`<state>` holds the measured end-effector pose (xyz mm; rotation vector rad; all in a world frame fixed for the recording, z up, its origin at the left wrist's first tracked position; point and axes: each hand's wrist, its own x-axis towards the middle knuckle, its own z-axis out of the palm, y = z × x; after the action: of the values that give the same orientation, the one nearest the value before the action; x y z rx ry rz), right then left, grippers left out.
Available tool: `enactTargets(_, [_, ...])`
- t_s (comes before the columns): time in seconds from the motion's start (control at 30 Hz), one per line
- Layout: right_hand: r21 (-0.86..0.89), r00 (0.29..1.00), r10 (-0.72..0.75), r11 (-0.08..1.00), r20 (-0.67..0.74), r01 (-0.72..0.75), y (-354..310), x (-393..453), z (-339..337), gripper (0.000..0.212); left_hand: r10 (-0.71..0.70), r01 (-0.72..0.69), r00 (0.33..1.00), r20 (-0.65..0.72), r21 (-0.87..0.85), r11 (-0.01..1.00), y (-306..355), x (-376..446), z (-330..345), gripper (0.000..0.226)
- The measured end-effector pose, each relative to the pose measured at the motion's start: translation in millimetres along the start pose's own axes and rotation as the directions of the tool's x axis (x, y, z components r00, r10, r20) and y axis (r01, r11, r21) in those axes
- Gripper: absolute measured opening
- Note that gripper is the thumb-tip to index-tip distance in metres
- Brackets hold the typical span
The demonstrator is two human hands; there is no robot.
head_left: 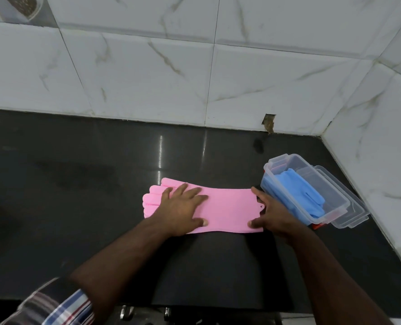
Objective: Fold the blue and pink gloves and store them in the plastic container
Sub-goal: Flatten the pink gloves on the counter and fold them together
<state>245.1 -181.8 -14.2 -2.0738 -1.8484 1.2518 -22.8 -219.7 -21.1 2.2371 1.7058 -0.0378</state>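
Note:
A pink glove [227,207] lies flat on the dark counter [77,184], its fingers pointing left and its cuff to the right. My left hand [183,207] presses flat on the glove's middle with straight, spread fingers. At the cuff edge, my right hand [272,214] touches the glove with index finger and thumb spread along it. Just right of the cuff stands a clear plastic container [342,202], open, with a folded blue glove [298,188] inside.
The container sits on its clear lid [356,216], with a red object [316,226] poking out beneath. White marble-look tiled walls [218,78] close the counter at the back and right. The counter's front edge runs below my forearms.

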Motion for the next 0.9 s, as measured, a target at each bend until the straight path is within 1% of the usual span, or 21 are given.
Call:
enactTargets(0.07, [-0.019, 1.000, -0.006, 1.000, 0.012, 0.006, 0, -1, 0, 0.106, 0.015, -0.018, 0.998, 0.065, 0.038, 0.999, 5, 11, -1, 0.085])
enactTargets(0.2, [-0.009, 1.000, -0.009, 1.000, 0.015, 0.009, 1, -1, 1, 0.103, -0.010, -0.006, 0.987, 0.161, 0.095, 0.995, 6, 23, 3, 0.098])
enactTargets(0.47, [0.050, 1.000, -0.007, 0.999, 0.004, 0.007, 1, 3, -4, 0.100, -0.011, -0.013, 0.977, 0.213, 0.111, 0.994, 0, 27, 4, 0.110])
enactTargets(0.57, [0.076, 1.000, -0.029, 0.997, -0.004, 0.030, 0, 0, -10, 0.100, -0.014, -0.013, 0.974, 0.226, 0.120, 0.993, -5, 28, -2, 0.114])
enactTargets(0.63, [0.086, 0.999, -0.045, 0.995, 0.015, 0.043, -1, -3, -15, 0.099, -0.026, -0.004, 0.973, 0.228, 0.129, 0.992, -9, 28, -4, 0.115])
enactTargets(0.73, [0.152, 0.997, -0.049, 0.988, 0.059, 0.040, -3, -5, -19, 0.099, -0.032, -0.002, 0.969, 0.243, 0.137, 0.991, -12, 29, -3, 0.117])
enactTargets(0.8, [0.219, 0.996, -0.064, 0.974, 0.061, 0.049, -8, -7, -22, 0.100, -0.032, -0.001, 0.968, 0.250, 0.129, 0.992, -12, 28, -1, 0.120])
enactTargets(0.9, [0.297, 0.986, -0.153, 0.946, 0.065, 0.127, -21, -11, -26, 0.104, -0.031, 0.002, 0.969, 0.246, 0.117, 0.993, -14, 28, 0, 0.123])
